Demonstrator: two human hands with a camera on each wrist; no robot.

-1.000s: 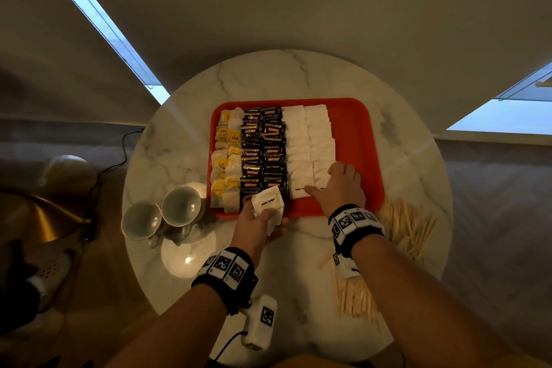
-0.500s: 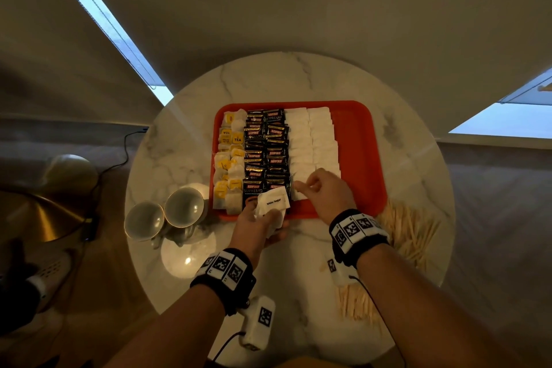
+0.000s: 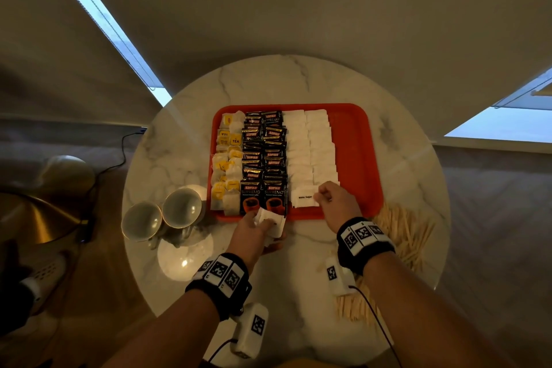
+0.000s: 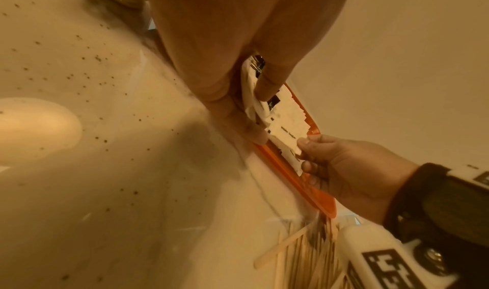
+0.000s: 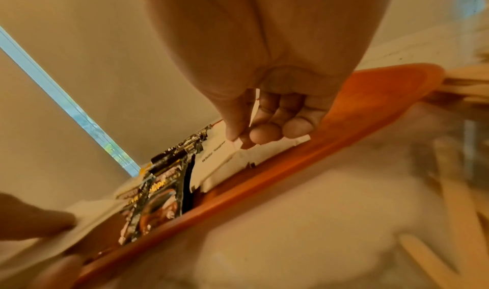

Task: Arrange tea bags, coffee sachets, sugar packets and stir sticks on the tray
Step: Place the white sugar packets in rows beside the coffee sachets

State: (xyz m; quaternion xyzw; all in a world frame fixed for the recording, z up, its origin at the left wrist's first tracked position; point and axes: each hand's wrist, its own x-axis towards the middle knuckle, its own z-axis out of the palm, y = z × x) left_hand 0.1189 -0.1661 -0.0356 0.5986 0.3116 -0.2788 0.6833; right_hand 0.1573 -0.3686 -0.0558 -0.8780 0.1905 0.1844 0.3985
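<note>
A red tray point(image 3: 358, 140) on the round marble table holds columns of tea bags point(image 3: 225, 164), black coffee sachets point(image 3: 264, 158) and white sugar packets point(image 3: 309, 149). My right hand point(image 3: 321, 197) pinches a white sugar packet point(image 3: 304, 196) at the near end of the sugar rows; the right wrist view shows thumb and fingertips point(image 5: 260, 135) on its edge. My left hand point(image 3: 264, 222) grips a small stack of sugar packets point(image 3: 273, 222) at the tray's near rim point(image 4: 293, 180). Wooden stir sticks point(image 3: 403, 230) lie on the table right of the tray.
Two pale cups point(image 3: 161, 215) stand on the table left of the tray, beside a round white saucer point(image 3: 185, 257). More stir sticks point(image 3: 355, 305) lie under my right wrist. The tray's right third is bare red. A lamp and cable are on the floor at left.
My right hand went from lying flat on the sugar rows to pinching one packet at their near end. My left hand kept its stack and turned it lower, near the tray rim.
</note>
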